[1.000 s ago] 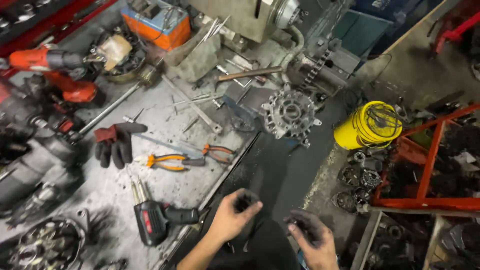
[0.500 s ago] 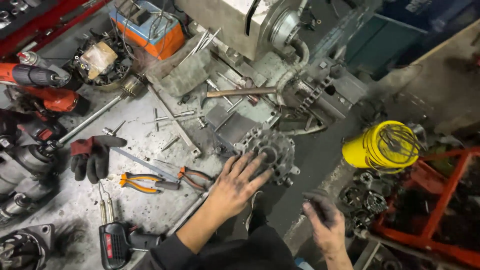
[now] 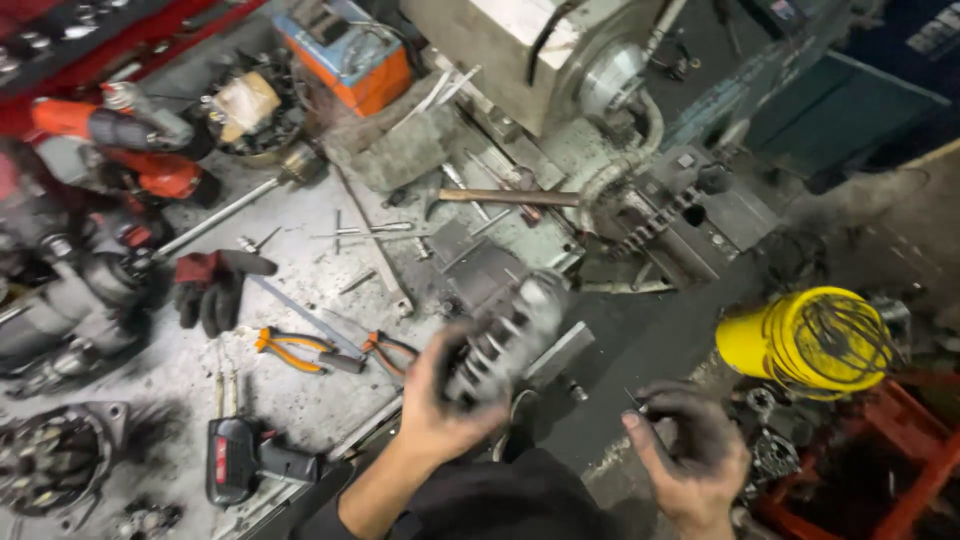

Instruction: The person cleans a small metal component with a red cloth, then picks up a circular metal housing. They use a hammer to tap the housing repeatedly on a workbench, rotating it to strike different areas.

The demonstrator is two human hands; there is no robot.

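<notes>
One grey motor housing (image 3: 505, 340) in left hand (image 3: 440, 400).

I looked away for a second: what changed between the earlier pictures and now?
The left hand reached forward to the ribbed metal housing, took hold of it and has lifted it off the bench toward the person. The right hand stayed low, its grip on a small dark part. Pliers, glove and yellow bucket stayed put.

A: Count on the bench?
B: Two orange-handled pliers (image 3: 300, 352) (image 3: 392, 350), one glove (image 3: 212, 288), one cordless driver (image 3: 248, 460), one hammer (image 3: 500, 197).
A: Off bench?
B: One yellow bucket (image 3: 800, 340).
</notes>
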